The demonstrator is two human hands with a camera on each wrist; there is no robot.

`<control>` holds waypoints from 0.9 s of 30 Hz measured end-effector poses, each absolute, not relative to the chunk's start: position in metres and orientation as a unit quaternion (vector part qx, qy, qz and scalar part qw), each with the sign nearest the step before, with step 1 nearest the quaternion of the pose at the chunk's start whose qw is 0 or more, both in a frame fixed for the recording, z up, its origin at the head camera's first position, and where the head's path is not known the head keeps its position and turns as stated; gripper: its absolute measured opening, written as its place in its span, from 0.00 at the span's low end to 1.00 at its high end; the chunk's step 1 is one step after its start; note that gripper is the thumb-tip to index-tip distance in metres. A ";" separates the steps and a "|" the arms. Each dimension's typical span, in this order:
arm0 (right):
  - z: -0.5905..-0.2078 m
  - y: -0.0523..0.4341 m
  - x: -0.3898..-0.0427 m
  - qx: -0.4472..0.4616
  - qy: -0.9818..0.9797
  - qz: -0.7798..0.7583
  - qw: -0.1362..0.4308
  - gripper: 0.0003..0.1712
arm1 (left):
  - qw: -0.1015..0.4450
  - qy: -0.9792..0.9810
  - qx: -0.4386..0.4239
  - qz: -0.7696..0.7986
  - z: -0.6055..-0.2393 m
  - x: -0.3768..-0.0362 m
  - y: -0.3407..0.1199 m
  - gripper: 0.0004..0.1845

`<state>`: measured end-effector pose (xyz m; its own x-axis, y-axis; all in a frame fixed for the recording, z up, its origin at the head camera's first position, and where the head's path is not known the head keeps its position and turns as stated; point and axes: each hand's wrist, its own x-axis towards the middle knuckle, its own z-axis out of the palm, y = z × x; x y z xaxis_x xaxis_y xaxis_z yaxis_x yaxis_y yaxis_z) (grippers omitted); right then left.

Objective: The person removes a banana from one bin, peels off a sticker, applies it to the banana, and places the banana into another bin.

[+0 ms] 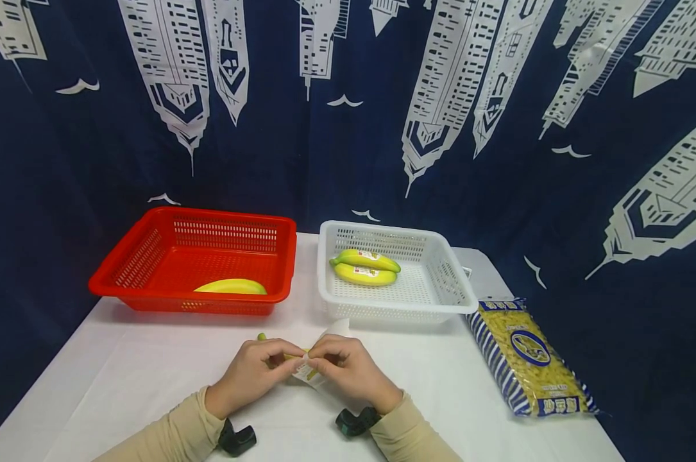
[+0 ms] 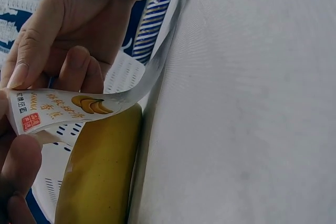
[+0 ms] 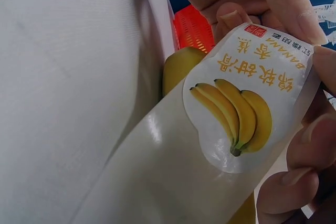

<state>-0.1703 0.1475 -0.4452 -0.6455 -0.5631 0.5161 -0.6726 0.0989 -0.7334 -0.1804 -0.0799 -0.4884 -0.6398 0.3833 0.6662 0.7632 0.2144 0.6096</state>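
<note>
A yellow banana [image 1: 262, 336] in a clear plastic wrapper [image 1: 331, 330] lies on the white table [image 1: 122, 378], near the front middle. Both hands meet over it. My left hand [image 1: 284, 364] and my right hand [image 1: 320, 363] each pinch the wrapper's end, where a white label [image 1: 306, 372] with a banana picture sits. In the left wrist view the label [image 2: 63, 109] curls over the banana [image 2: 100, 171]. The right wrist view has the labelled wrapper [image 3: 236, 108] held between fingertips [image 3: 299, 24], with the banana's end [image 3: 178, 66] behind it.
A red basket [image 1: 151, 250] at the back left holds one banana [image 1: 231, 287]. A white basket [image 1: 440, 282] beside it holds two wrapped bananas [image 1: 365, 267]. A bag of pasta [image 1: 526, 356] lies at the right, near the table edge.
</note>
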 end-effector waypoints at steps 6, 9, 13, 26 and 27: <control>-0.440 0.147 -0.168 0.421 -0.741 0.521 0.051 0.05 | 0.199 -0.751 -0.381 -0.500 -0.489 -0.181 -0.079 0.11; -0.441 0.147 -0.168 0.418 -0.743 0.519 0.051 0.05 | 0.200 -0.746 -0.384 -0.506 -0.489 -0.181 -0.079 0.08; -0.442 0.147 -0.168 0.416 -0.744 0.520 0.055 0.05 | 0.194 -0.744 -0.386 -0.509 -0.488 -0.181 -0.079 0.07; -0.439 0.147 -0.166 0.412 -0.744 0.523 0.054 0.04 | 0.186 -0.754 -0.373 -0.508 -0.484 -0.177 -0.079 0.10; -0.440 0.147 -0.166 0.414 -0.743 0.523 0.054 0.04 | 0.188 -0.750 -0.378 -0.509 -0.483 -0.177 -0.078 0.10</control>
<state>-0.1665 0.1474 -0.4396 -0.6512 -0.5584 0.5139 -0.6723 0.1104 -0.7320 -0.1769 -0.0785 -0.4832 -0.6443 0.3751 0.6665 0.7578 0.1959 0.6223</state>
